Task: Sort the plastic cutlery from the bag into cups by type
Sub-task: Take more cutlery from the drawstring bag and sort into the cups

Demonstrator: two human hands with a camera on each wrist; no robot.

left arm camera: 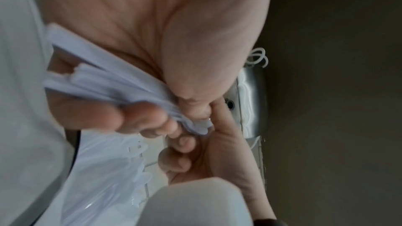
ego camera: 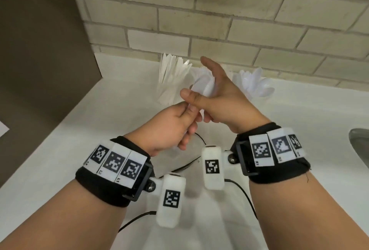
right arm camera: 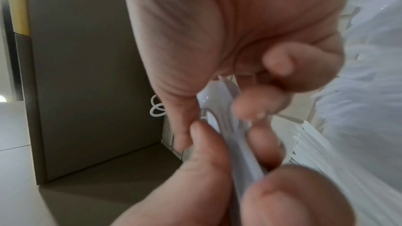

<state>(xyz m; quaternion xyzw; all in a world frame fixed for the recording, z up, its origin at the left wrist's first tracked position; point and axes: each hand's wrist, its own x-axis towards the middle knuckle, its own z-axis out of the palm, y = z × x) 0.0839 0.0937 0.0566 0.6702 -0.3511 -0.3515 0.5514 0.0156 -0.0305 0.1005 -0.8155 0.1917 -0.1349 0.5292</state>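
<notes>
Two forearms fill the foreground of the head view, each strapped with a black wristband (ego camera: 111, 172) carrying white square-coded marker tiles and a small white camera block (ego camera: 169, 199) on thin black cables. Above the white worktop (ego camera: 60, 150) the two hands meet. Left hand (ego camera: 169, 130): fingers curled round the handle ends of a bunch of white plastic cutlery (left arm camera: 121, 82), thumb on top; the left wrist view shows several flat handles fanned across the palm. Right hand (ego camera: 217, 100): thumb and lower fingers close on the upper part of the same bunch, index finger stretched out toward the wall; the right wrist view shows the thumb tip pressed to the handles and glossy spoon-like bowls (right arm camera: 214, 99) past it, though blur keeps the exact types unclear. Behind the hands, against the pale brick-tiled wall (ego camera: 219, 20), three clear cups stand in a row: the left cup (ego camera: 171, 82) holds flat white blade-like pieces, the middle cup (ego camera: 201, 72) is mostly hidden by the right hand, the right cup (ego camera: 253, 84) holds shiny rounded white pieces. A crumpled clear plastic bag (left arm camera: 104, 178) lies on the worktop below the hands in the left wrist view. A steel sink edge (ego camera: 359, 142) shows at far right, a grey-brown panel (ego camera: 40, 50) at left.
</notes>
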